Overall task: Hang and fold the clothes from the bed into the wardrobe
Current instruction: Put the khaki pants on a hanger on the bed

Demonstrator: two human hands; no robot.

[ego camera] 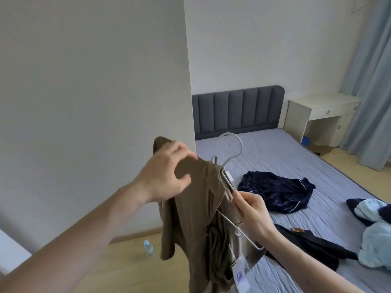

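Hands meet over a brown garment (196, 218) held up in the air: the left hand (167, 176) curls its fingers and thumb round the cloth at the top, while the right hand (251, 210) pinches the wire of a hanger (230, 157) that the garment drapes over, its white hook rising just above both hands and a paper tag (240, 275) dangling below them. Beyond the right hand lies the bed (317, 166), with a navy garment (277, 191) just past the fingers, a black one (313, 248) under the right wrist, and pale blue clothes (374, 240) further right. Below the left forearm a bottle (148, 247) stands on the floor.
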